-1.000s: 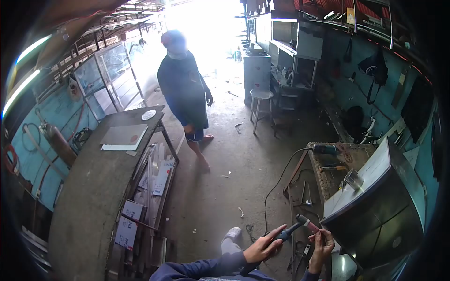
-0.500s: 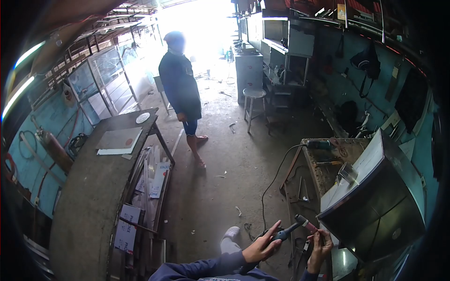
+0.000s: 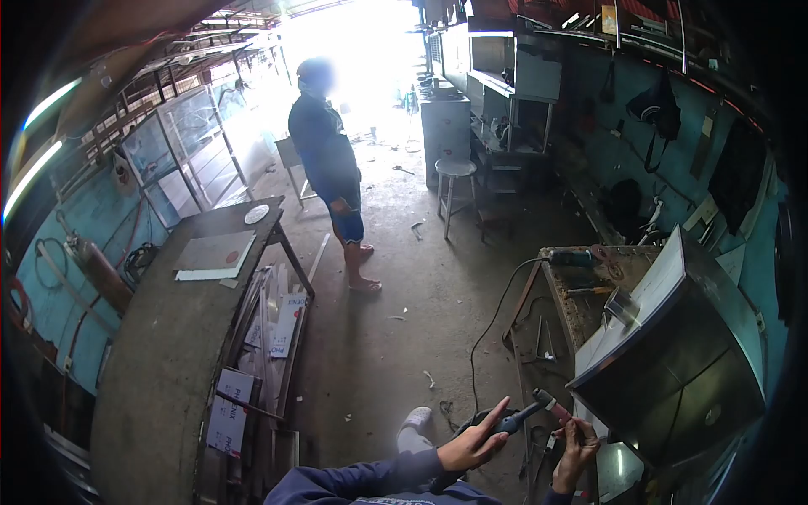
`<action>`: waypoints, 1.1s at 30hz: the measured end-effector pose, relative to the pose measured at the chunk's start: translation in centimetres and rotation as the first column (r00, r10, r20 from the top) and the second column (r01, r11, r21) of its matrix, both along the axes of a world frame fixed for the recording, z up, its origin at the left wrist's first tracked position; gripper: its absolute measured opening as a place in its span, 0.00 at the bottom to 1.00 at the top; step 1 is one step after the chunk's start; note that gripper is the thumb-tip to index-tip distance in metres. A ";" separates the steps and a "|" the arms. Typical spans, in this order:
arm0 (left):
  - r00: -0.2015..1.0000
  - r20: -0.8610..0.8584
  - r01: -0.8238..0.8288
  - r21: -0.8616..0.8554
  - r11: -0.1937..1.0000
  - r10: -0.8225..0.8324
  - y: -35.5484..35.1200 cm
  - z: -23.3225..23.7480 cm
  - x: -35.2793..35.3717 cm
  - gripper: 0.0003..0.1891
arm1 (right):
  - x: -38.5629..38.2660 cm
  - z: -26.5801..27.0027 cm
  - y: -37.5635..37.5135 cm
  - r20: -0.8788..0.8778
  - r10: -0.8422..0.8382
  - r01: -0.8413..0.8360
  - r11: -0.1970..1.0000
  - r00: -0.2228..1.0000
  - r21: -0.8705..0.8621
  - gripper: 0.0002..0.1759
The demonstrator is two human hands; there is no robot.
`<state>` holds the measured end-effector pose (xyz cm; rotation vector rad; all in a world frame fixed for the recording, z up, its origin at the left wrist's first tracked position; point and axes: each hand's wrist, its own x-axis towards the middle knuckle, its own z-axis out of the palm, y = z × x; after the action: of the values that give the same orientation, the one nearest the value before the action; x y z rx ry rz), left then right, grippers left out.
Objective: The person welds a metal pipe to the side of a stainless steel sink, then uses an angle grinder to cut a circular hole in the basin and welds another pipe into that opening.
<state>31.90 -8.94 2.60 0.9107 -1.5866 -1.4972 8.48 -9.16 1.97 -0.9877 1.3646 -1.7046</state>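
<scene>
My left hand (image 3: 478,443) is wrapped around the dark blue handle of a welding torch (image 3: 516,419), with the index finger stretched along it. At the far end of the handle is a black head, from which a pink nozzle (image 3: 557,411) points down to the right. My right hand (image 3: 579,446) pinches the lower end of this nozzle between thumb and fingers. Just right of both hands, a large dark metal box (image 3: 673,370) with a short pipe stub (image 3: 624,308) stands tilted on a bench.
An angle grinder (image 3: 571,257) and its cable lie on the worn workbench (image 3: 644,257). Another person (image 3: 328,160) stands ahead, beyond a long table (image 3: 160,353) on my left. A round stool (image 3: 456,168) and cabinets stand farther back. Scraps litter the floor (image 3: 396,337).
The other person has shifted their stance, the feet now closer together and the arm lower in front. My hands keep nearly the same place and grip on the torch.
</scene>
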 end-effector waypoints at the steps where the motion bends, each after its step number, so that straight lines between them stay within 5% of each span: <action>1: 1.000 0.000 0.020 0.009 1.000 -0.020 0.0 0.1 0.1 0.39 | 0.0 0.0 0.1 0.000 -0.006 0.006 1.000 1.000 -0.002 0.05; 8: 0.997 0.060 0.044 0.035 0.998 -0.046 0.0 -0.2 -0.4 0.38 | -0.2 -1.1 1.1 0.069 -0.026 0.023 0.999 0.997 0.049 0.06; 10: 0.996 0.023 -0.076 -0.360 0.930 0.090 -0.3 -1.1 -1.2 0.37 | -0.3 -1.2 1.4 0.096 -0.016 0.011 0.998 0.995 0.058 0.06; 14: 0.997 0.077 0.000 -0.297 0.955 0.024 0.1 -2.0 -0.8 0.36 | -0.7 -0.7 1.7 0.049 0.001 -0.005 0.998 0.999 0.066 0.06; 17: 0.984 0.025 -0.176 0.003 0.984 0.175 0.2 -0.1 -0.6 0.37 | -1.4 0.1 1.7 -0.014 0.055 -0.053 0.995 0.998 0.079 0.06; 19: 0.954 0.016 -0.299 -0.041 0.953 0.300 -0.6 -0.8 -0.7 0.37 | -2.5 1.6 2.3 -0.267 0.107 -0.091 0.993 0.958 0.070 0.08; 20: 0.903 -0.070 -0.428 -0.231 0.874 0.424 -1.4 -1.2 -1.4 0.36 | -2.3 3.6 2.7 -0.301 0.106 -0.093 0.994 0.948 0.060 0.09; 21: 0.885 -0.046 -0.465 -0.165 0.870 0.464 -1.7 -0.4 -1.6 0.35 | -2.1 5.8 2.8 -0.340 0.102 -0.087 0.994 0.935 0.060 0.11; 24: 0.815 -0.426 -0.298 0.275 0.914 0.394 -3.0 1.4 -3.3 0.34 | -4.1 11.6 3.0 -0.690 0.160 -0.153 0.986 0.706 0.072 0.13; 27: 0.753 -0.508 -0.185 0.448 0.875 0.419 -3.4 3.1 -5.7 0.32 | -4.9 16.7 3.1 -0.821 0.143 -0.202 0.979 0.552 0.035 0.14; 30: 0.705 -0.575 -0.202 0.399 0.895 0.415 -4.6 1.5 -9.4 0.29 | -4.0 21.9 2.3 -0.946 0.088 -0.211 0.977 0.312 0.021 0.12; 33: 0.646 -0.639 -0.120 0.454 0.883 0.417 -5.7 1.4 -12.6 0.27 | -2.1 25.7 -0.2 -0.987 0.143 -0.243 0.962 0.071 0.122 0.21</action>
<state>19.32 -14.65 4.04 0.5839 -0.5500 -1.6678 6.41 -9.37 27.71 -2.5609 1.7632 -0.6315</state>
